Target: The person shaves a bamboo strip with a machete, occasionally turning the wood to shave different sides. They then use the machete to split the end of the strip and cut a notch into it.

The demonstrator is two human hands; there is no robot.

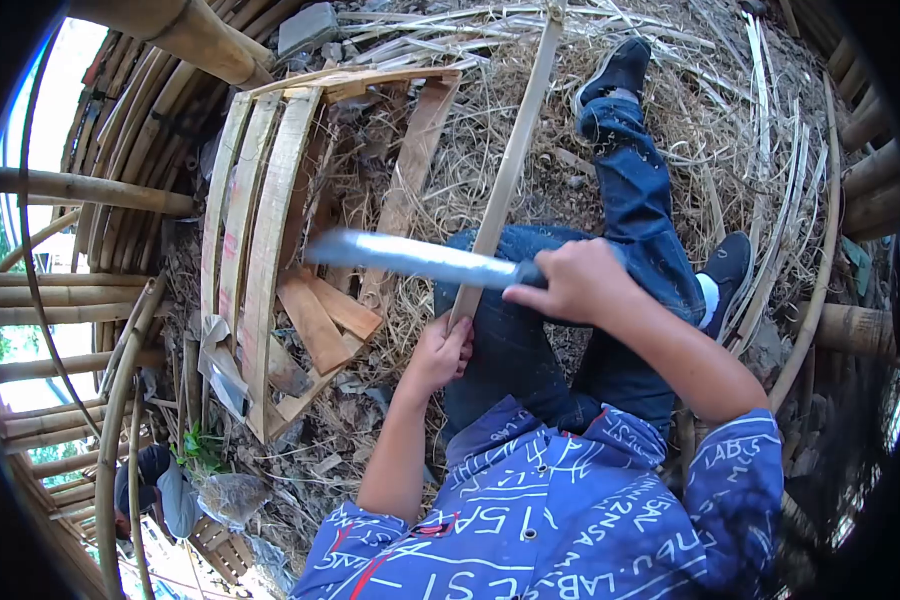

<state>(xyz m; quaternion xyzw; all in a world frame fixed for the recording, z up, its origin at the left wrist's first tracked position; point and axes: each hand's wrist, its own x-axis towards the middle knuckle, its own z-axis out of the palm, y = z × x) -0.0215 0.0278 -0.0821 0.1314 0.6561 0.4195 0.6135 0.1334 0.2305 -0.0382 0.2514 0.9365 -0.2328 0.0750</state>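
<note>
My left hand (441,354) is closed around the lower end of a long split bamboo strip (515,150), which slants up and away from my lap. In my right hand (578,281) is the dark handle of a large knife (420,258), my fingers wrapped round it. Its broad blade points left, slightly smeared by motion, and overlaps the strip just above my left hand. The strip lies across my jeans-covered leg (510,250).
A wooden crate (285,190) of slats lies to the left, with loose wood pieces (320,320) at its opening. Bamboo shavings (470,170) cover the ground ahead. Thin strips (795,210) lie on the right. Bamboo poles (80,190) frame both sides.
</note>
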